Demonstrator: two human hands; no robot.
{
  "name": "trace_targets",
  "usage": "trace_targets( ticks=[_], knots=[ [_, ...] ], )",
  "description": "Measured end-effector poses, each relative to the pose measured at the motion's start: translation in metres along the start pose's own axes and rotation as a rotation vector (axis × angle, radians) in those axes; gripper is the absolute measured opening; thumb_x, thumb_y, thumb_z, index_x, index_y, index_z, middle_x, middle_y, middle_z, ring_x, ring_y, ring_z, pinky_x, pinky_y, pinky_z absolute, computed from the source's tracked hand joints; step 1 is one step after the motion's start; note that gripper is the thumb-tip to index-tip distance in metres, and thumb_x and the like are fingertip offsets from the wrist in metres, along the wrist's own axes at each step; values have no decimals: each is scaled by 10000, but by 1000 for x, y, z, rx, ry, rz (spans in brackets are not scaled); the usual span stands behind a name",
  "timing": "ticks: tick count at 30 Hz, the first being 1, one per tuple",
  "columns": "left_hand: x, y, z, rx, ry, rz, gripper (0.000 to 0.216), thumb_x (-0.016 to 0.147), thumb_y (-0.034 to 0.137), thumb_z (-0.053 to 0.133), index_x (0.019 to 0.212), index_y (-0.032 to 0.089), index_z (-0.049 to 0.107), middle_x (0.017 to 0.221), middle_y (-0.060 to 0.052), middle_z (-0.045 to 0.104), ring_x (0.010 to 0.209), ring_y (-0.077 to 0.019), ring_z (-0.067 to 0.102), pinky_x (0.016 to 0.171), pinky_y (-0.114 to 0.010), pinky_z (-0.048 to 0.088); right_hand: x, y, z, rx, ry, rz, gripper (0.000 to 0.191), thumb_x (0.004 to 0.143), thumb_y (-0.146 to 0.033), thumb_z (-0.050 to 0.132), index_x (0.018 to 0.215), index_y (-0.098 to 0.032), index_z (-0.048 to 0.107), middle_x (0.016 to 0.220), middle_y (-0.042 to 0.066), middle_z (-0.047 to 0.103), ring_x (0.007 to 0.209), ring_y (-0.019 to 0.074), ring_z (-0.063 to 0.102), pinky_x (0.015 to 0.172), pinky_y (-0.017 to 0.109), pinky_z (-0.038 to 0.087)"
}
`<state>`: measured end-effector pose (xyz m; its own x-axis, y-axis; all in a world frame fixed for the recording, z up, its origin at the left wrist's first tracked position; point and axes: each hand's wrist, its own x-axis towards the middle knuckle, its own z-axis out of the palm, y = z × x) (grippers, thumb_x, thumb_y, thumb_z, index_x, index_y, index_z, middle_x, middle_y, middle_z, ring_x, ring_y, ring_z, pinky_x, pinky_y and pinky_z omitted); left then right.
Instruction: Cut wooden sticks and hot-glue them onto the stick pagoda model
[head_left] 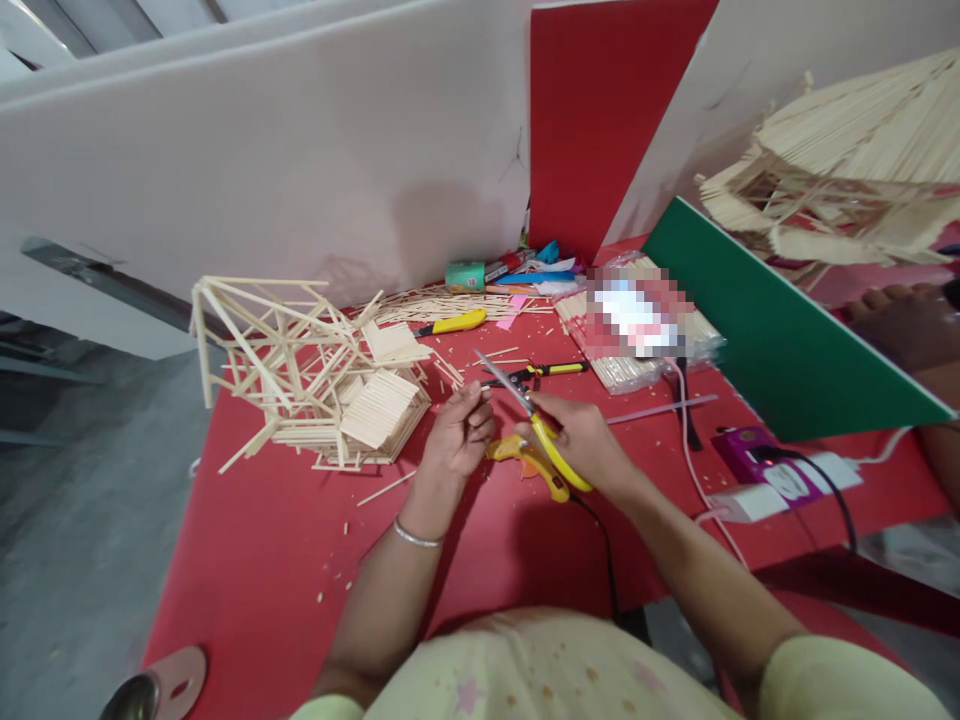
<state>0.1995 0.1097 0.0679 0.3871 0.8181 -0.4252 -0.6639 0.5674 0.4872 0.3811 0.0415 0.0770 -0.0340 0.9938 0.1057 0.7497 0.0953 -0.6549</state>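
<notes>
My right hand (574, 435) grips a pair of scissors (553, 455) by the yellow handles, with the blades apart and pointing away to the upper left. Close beside the blades, my left hand (463, 430) is closed in a pinch on a short wooden stick (486, 388); only a pale end shows. A yellow glue gun (529, 465) lies under and beside the scissors. Beyond them rest black-and-yellow pliers (551, 370). To the left of my left hand stands a model built of thin wooden sticks (315, 370), with an open frame and slatted panels.
A yellow cutter knife (457, 322), loose sticks (420, 305) and a green tin (465, 276) lie toward the back. A lit phone (637, 315) rests on bagged sticks. Right are a purple power strip (750, 450), cables and a green board (787, 350); another person's hand shows behind it.
</notes>
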Motion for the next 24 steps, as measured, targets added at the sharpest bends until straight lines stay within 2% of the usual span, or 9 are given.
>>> trace_targets(
  ticks=[4, 7, 11, 13, 16, 18, 21, 22, 24],
  knots=[
    [-1, 1, 1, -31, 35, -11, 188, 740, 85, 800, 778, 122, 619, 723, -3, 664, 422, 14, 374, 350, -91, 238, 15, 7, -7, -285, 73, 105, 505, 954, -591, 523, 1290, -237, 653, 974, 91, 746, 829, 229, 681, 686, 280, 433],
    [-3, 1, 2, -28, 45, -2, 195, 737, 93, 802, 795, 131, 620, 774, -12, 691, 432, 13, 395, 350, -88, 237, 41, 20, -10, -497, 64, 159, 556, 938, -579, 537, 1384, -255, 608, 1029, 121, 737, 922, 275, 681, 733, 317, 456],
    [-13, -2, -2, 19, 54, 8, 256, 705, 149, 850, 810, 140, 617, 807, -10, 703, 426, 14, 397, 344, -92, 228, 97, 50, -12, -539, -45, 12, 550, 935, -423, 573, 1454, -239, 562, 1243, 145, 701, 1143, 291, 623, 898, 342, 465],
    [-21, -4, -7, 46, 71, 38, 307, 679, 203, 888, 796, 140, 612, 744, 9, 673, 414, 12, 387, 344, -95, 224, 128, 62, -13, -540, -136, -49, 532, 917, -376, 593, 1434, -251, 585, 1295, 123, 693, 1169, 282, 618, 945, 353, 459],
    [-35, -6, -17, 72, 94, 86, 379, 650, 275, 928, 748, 133, 591, 703, 23, 634, 409, 15, 373, 343, -100, 223, 157, 67, -12, -542, -180, -81, 529, 881, -335, 631, 1403, -245, 614, 1350, 119, 673, 1198, 295, 609, 968, 379, 459],
    [-44, -5, -25, 84, 107, 105, 392, 653, 306, 933, 753, 131, 597, 697, 28, 619, 409, 16, 371, 341, -101, 221, 155, 60, -11, -555, -157, -78, 540, 891, -323, 613, 1418, -200, 598, 1385, 156, 643, 1232, 325, 582, 991, 418, 446],
    [-54, -3, -34, 98, 145, 148, 380, 665, 341, 928, 808, 141, 638, 712, 20, 635, 451, -13, 471, 340, -102, 246, 117, 40, -13, -506, -12, -87, 501, 959, -357, 525, 1412, -152, 590, 1394, 180, 625, 1260, 330, 551, 1025, 425, 417],
    [-56, -2, -36, 103, 160, 162, 377, 667, 352, 926, 820, 146, 650, 732, 11, 655, 484, -31, 526, 345, -105, 271, 97, 32, -13, -443, 23, -98, 461, 984, -378, 492, 1367, -159, 624, 1343, 164, 659, 1222, 307, 578, 1003, 396, 427],
    [-60, 0, -38, 113, 185, 181, 368, 662, 356, 927, 836, 154, 675, 764, -8, 688, 559, -72, 620, 365, -114, 331, 52, 16, -12, -314, -44, 9, 376, 998, -448, 472, 1148, -207, 718, 1114, 102, 751, 983, 239, 674, 828, 324, 467]
  ],
)
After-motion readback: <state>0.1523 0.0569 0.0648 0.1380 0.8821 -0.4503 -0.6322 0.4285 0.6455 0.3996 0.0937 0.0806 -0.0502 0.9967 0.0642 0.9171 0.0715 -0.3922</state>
